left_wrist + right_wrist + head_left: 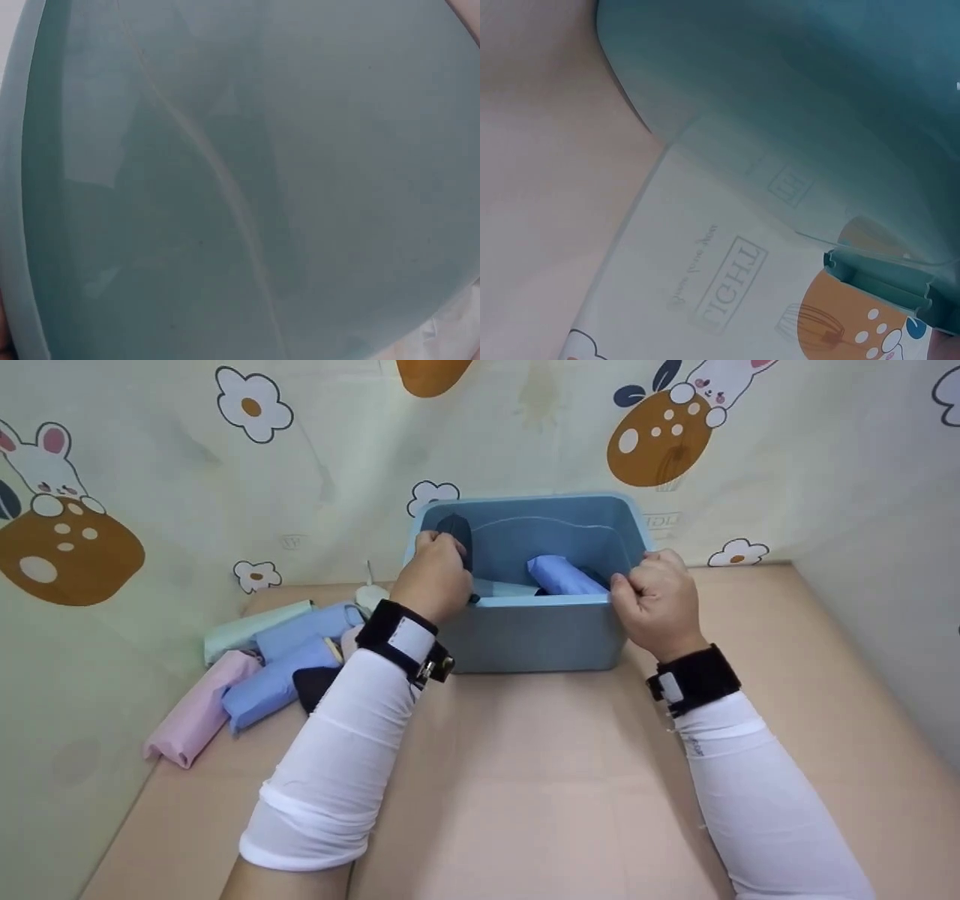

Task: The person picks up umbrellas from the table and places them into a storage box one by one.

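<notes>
Grips a blue tub (532, 639) from both ends: at the left side with curled fingers of the left hand (433, 577), at the near right corner with curled fingers of the right hand (658, 596). Stands upright between both, in contact with each, long axis running left to right. Contains a blue bundle (562, 576) towards the right and a dark bundle (457, 526) at the left, just beside the left fingers; cannot tell if pinched there too. To the left, nearer the left hand: a heap of wrapped bundles (277, 682), pink, blue, green and black. Rests on a peach table (525, 795). Backed at the far side by a pale wall sheet (510, 442), printed with rabbits and flowers.
</notes>
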`<state>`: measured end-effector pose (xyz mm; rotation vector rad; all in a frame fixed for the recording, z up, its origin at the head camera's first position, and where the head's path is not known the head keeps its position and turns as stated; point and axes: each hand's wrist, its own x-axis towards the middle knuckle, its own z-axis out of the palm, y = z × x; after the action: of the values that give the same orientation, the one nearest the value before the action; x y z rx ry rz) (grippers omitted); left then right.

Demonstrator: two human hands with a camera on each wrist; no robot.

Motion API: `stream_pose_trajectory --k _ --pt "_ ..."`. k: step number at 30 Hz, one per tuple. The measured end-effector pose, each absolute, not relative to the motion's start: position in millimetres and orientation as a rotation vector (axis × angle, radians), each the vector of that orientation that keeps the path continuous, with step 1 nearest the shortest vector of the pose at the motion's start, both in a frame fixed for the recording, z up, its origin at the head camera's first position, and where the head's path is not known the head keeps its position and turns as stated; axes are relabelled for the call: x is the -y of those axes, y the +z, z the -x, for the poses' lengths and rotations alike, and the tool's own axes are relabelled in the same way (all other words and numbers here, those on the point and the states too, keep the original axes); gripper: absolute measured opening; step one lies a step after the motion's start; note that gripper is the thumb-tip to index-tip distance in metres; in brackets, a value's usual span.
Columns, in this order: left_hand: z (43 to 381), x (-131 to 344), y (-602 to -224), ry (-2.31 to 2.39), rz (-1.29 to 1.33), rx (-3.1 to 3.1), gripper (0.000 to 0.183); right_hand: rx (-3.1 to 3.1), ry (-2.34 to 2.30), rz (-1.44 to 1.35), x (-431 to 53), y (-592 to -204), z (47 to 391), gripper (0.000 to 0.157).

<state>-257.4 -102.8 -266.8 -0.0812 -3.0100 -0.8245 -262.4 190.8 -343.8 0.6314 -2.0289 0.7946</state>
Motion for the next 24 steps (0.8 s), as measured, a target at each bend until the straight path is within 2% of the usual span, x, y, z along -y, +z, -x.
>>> stream_pose_trajectory --k 7,17,24 --pt "261.1 100.1 -267.3 -0.757 0.081 3.051 0.041 2.041 0.797 -0.622 -191.4 -344.2 261.2 0.048" --pt "262.5 100.3 -266.5 -0.583 0.212 3.063 0.038 2.07 0.79 -0.621 -191.2 -342.8 259.2 0.047" --pt "261.9 100.7 -265.7 -0.603 0.18 3.122 0.047 2.045 0.799 -0.62 -190.8 -343.5 260.8 0.048"
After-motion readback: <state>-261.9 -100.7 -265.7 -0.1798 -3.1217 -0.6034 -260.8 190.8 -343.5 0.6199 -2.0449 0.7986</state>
